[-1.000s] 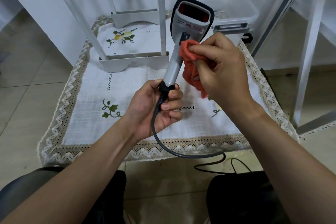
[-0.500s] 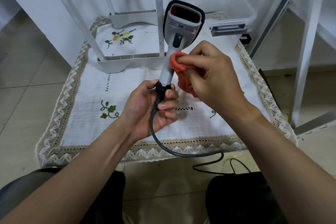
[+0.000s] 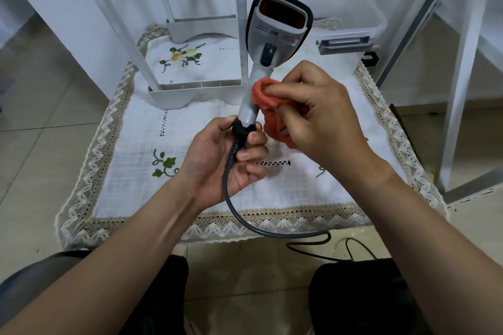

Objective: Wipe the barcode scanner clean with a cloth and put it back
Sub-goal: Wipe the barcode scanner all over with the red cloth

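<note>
The left grip (image 3: 217,160) curls round the black ribbed base of the grey plastic barcode scanner (image 3: 275,32), held upright above the lace-edged surface (image 3: 130,160). The right grip (image 3: 321,114) pinches a bunched orange cloth (image 3: 268,95) (nubby knit) against the smooth tapered handle. A round grey cable (image 3: 245,217) loops down.

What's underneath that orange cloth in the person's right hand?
The orange knitted cloth presses against the handle of the grey plastic barcode scanner, pinched by the right hand. The patch of handle beneath it is covered.
</note>
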The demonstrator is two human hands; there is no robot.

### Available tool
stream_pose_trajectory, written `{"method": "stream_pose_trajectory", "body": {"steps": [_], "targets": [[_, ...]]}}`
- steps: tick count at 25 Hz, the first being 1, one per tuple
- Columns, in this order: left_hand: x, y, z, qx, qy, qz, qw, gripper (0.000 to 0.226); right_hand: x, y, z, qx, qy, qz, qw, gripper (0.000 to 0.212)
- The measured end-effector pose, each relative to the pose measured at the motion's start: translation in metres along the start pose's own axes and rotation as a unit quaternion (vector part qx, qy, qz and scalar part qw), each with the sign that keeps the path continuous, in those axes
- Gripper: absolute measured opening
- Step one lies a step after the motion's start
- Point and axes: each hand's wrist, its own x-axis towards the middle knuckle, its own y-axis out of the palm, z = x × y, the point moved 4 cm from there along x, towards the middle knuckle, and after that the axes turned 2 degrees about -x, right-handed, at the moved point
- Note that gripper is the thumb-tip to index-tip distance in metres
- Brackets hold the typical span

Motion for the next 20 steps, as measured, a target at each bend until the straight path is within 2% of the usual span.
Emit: {"method": "stream_pose_trajectory", "body": {"steps": [2,6,9,12,16,19,20], "targets": [[-0.0006,0.0005,-0.0007,0.006,0.006,-0.002,1.0,0.028,-0.0013,0.0042,0.0027,-0.003,-0.013,0.042,0.999,0.022],[-0.0008,0.0022,-0.001,0.005,0.003,0.005,1.0,0.027,0.0011,-0.0005,0.0017,-0.003,-0.006,0.009,1.0,0.021],[-0.0011,0.001,-0.0022,0.015,0.011,-0.012,1.0,0.034,-0.0017,0.0051,0.0049,0.002,-0.014,0.068,0.998,0.026],[-0.0014,0.0033,-0.0026,0.023,0.011,-0.008,1.0,0.029,0.0001,0.0008,0.0032,-0.005,-0.004,0.032,0.999,0.025],[-0.0009,0.003,-0.0034,0.027,0.021,-0.004,0.999,0.031,-0.0017,0.004,0.0054,0.011,-0.017,0.083,0.996,0.026],[-0.0001,0.0016,-0.0016,0.024,0.014,-0.007,1.0,0.028,-0.0011,0.0021,0.0015,-0.005,-0.008,0.046,0.999,0.026],[-0.0002,0.0011,-0.0012,0.028,0.016,-0.008,0.999,0.029,-0.0015,0.0026,0.0011,0.003,-0.012,0.056,0.998,0.026]]}}
